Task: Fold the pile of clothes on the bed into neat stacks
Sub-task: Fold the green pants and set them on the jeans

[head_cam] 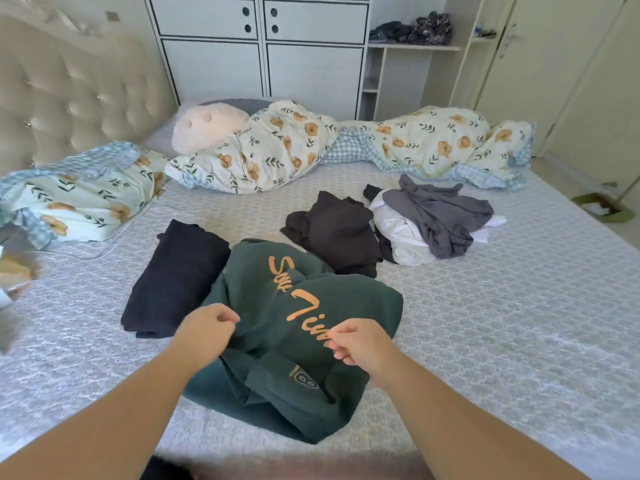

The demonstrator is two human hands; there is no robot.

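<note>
A dark green shirt (277, 327) with orange lettering lies crumpled on the bed in front of me. My left hand (204, 332) pinches its cloth on the left side, and my right hand (360, 342) pinches it on the right, over the lettering. To the left lies a folded dark navy garment (173, 278). Behind the shirt sits a loose dark brown garment (336, 230). Further right, a grey garment (440, 216) is heaped over white clothing (398, 233).
A floral duvet (263, 150) is bunched along the far side of the bed, with a floral pillow (79, 199) at left and a pink plush pillow (204, 126). The padded headboard (69, 95) stands left; white cabinets (263, 46) stand behind. The grey patterned sheet (502, 306) spreads right.
</note>
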